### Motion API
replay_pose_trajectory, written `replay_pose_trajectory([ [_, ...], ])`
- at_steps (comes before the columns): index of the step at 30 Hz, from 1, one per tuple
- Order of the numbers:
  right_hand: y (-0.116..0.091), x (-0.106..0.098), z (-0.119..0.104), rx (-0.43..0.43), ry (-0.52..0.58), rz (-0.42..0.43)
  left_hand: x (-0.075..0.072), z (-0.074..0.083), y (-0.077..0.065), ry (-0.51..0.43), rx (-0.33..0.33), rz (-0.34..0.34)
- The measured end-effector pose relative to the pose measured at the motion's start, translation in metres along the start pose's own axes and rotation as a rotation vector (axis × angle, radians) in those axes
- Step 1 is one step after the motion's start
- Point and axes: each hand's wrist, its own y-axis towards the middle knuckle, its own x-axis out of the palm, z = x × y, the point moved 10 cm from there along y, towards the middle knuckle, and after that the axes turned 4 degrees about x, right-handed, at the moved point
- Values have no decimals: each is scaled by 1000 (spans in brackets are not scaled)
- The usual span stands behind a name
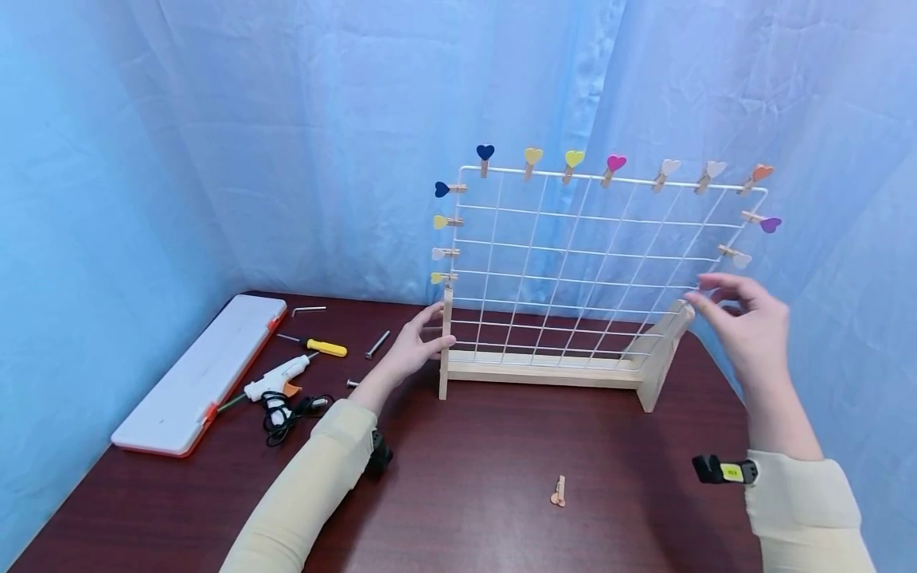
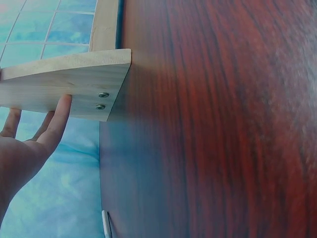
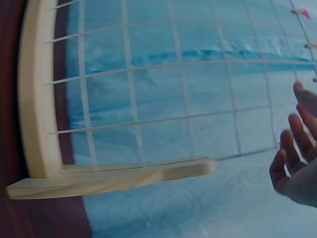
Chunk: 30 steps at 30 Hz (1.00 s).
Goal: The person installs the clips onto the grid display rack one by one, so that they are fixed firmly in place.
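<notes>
A white wire grid point(image 1: 566, 267) stands upright in a wooden stand point(image 1: 544, 376). Small heart clothespins point(image 1: 616, 164) are clipped along its top, left and right edges. My left hand point(image 1: 415, 344) rests against the stand's left side panel point(image 2: 84, 84), fairly straight fingers touching its outer face near two screw heads. At the grid's right edge, just above the right side panel point(image 1: 662, 354), my right hand point(image 1: 748, 326) pinches the wire between thumb and forefinger; its other fingers are loosely bent. No clothespin shows between those fingertips.
One loose clothespin point(image 1: 559, 491) lies on the dark red table point(image 1: 458, 485) in front. To the left are a white case point(image 1: 200, 374), a glue gun point(image 1: 279, 378) with a black cable, a yellow screwdriver point(image 1: 325, 348), a hex key point(image 1: 310, 309) and a bolt point(image 1: 377, 344).
</notes>
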Motion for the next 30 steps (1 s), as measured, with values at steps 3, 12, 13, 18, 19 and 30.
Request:
replay_pose_trajectory([
  [3,-20,31,-7,-125,-69,-195,2,10,-4,-8,-11,-20],
  [12,-94,110,-18,-392,-35,-739,2,13,-6,2,-18,-25],
  [13,-101,116,-17,-405,-13,-778,2,13,-6,2,-18,-25],
  [18,-135,141,5,-483,77,-927,3,13,-5,7,-14,-27],
  [19,-143,146,11,-489,89,-969,3,13,-5,6,-14,-27],
  [30,-219,185,46,-325,160,-1408,1,3,-1,1,-13,-19],
])
